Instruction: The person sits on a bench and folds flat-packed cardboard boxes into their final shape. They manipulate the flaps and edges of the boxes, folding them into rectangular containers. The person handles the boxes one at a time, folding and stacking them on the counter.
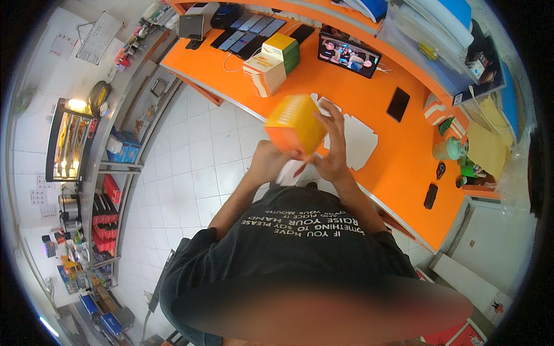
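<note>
I hold an orange and yellow cardboard box point(294, 124) in front of my chest, above the edge of an orange counter point(392, 161). My left hand point(266, 161) grips its lower side, with a white flap showing beside the fingers. Along the box's right side, my right hand point(333, 144) presses with its fingers stretched upward. Flat white box blanks point(358, 141) lie on the counter just behind my hands.
Stacks of folded boxes point(274, 63) stand farther back on the counter, near a row of phones point(245, 32) and a tablet point(348, 56) showing video. A dark phone point(398, 104) lies to the right. Left of a white tiled floor point(196, 167) stand shelves and a lit display case point(69, 141).
</note>
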Motion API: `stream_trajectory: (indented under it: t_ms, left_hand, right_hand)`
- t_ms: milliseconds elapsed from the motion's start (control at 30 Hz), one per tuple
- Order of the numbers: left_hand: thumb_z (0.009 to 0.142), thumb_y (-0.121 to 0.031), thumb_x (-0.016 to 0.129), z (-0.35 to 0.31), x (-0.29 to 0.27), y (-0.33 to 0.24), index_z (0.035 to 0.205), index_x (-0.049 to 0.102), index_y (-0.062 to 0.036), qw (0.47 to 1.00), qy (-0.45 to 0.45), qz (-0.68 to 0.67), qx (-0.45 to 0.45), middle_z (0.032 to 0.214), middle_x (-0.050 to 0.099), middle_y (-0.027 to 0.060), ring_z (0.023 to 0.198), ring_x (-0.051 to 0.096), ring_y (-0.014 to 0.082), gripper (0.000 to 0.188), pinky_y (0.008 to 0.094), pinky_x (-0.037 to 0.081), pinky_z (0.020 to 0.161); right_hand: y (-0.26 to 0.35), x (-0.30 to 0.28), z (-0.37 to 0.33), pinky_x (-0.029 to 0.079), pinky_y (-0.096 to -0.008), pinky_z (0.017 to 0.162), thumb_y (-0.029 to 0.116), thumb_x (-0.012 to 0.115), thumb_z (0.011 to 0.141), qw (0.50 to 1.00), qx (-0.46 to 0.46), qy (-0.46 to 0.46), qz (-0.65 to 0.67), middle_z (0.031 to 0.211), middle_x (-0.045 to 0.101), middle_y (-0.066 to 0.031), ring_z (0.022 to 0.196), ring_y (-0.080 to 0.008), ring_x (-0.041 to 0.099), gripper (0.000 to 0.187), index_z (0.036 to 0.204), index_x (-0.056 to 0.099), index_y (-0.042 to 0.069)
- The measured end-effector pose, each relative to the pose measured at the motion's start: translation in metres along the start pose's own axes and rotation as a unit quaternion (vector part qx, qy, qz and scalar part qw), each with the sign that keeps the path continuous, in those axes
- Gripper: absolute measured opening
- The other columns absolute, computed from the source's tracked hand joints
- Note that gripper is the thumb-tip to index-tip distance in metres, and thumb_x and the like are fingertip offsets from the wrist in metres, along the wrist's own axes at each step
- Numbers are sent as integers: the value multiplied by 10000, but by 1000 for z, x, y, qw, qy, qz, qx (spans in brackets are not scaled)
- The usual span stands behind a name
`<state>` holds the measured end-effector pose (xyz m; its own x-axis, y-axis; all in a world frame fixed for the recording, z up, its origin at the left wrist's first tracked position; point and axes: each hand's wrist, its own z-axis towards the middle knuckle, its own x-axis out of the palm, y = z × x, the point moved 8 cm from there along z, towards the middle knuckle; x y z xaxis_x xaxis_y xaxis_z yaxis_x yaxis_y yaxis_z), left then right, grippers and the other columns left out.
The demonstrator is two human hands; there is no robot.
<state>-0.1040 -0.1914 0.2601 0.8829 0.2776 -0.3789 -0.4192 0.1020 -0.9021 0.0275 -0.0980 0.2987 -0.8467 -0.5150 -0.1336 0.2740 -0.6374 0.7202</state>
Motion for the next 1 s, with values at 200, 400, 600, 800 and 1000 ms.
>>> stream_trajectory:
  t_ms: [200, 400, 600, 800, 1000]
  left_hand:
    - [886, -102, 660, 8, 10, -13, 956, 743, -51, 994, -7, -108, 27, 893, 727, 58, 832, 691, 215, 120, 306, 529, 797]
    - [954, -140, 638, -33, -33, 22, 1006, 730, -23, 969, -204, -119, -66, 964, 733, 65, 948, 674, 149, 157, 296, 522, 868]
    - [910, -94, 711, -63, -74, 2, 1220, 626, -22, 970, -207, -128, -9, 1185, 675, 96, 1104, 634, 188, 330, 344, 494, 975]
    - [912, -121, 719, -126, -91, 0, 1235, 607, -22, 914, -338, -225, -22, 1173, 677, 83, 1094, 634, 169, 356, 329, 485, 980]
    - [926, -176, 710, -150, -111, -8, 1220, 603, -26, 887, -443, -127, 19, 1149, 672, 85, 1062, 626, 160, 347, 324, 507, 927]
  right_hand:
    - [-15, 0, -16, 331, -529, 1114, 325, 912, 659, 998, 15, 57, -7, 1468, 367, -218, 1389, -407, 344, 885, 1401, 470, 132]
    - [-15, 27, -5, 489, -417, 987, 41, 810, 753, 998, 44, 32, -22, 1259, 619, -196, 1176, -342, 606, 521, 1234, 608, 34]
    - [5, 80, -5, 556, -380, 855, -98, 711, 803, 998, -24, 63, 10, 1070, 691, -213, 1061, -326, 669, 288, 1084, 655, -67]
    - [29, 153, 7, 562, -397, 784, -62, 715, 804, 981, -90, 153, 73, 1027, 695, -192, 893, -333, 689, 203, 998, 654, -50]
    - [31, 187, 1, 556, -438, 743, -22, 679, 876, 966, -179, 161, 92, 938, 692, -204, 811, -363, 677, 104, 972, 650, -50]
